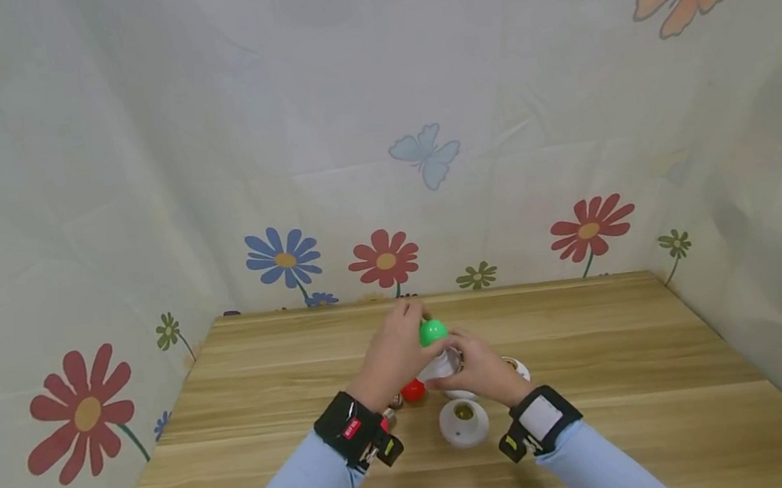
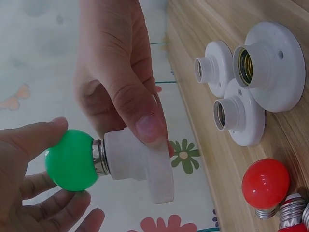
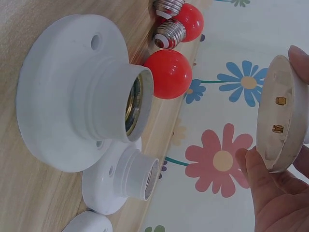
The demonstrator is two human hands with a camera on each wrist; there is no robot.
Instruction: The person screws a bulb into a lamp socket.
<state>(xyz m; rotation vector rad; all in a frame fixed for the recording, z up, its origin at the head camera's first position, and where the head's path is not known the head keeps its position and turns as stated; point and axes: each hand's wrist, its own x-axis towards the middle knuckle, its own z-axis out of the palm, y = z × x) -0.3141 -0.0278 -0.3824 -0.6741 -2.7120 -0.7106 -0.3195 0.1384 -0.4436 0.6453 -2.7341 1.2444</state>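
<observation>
Fingers (image 2: pixel 67 207) of the left hand (image 1: pixel 393 349) grip the green bulb (image 2: pixel 72 160), its metal base (image 2: pixel 100 157) at the mouth of a white socket (image 2: pixel 128 157) that the right hand (image 1: pixel 483 367) holds, above the wooden table (image 1: pixel 690 418), where 3 other white sockets (image 2: pixel 280 87) sit near red bulbs (image 2: pixel 265 183).

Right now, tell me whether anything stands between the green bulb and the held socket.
Nothing visible does. The left hand holds the green bulb, its metal base at the mouth of the white socket in the right hand; other sockets sit below.
</observation>
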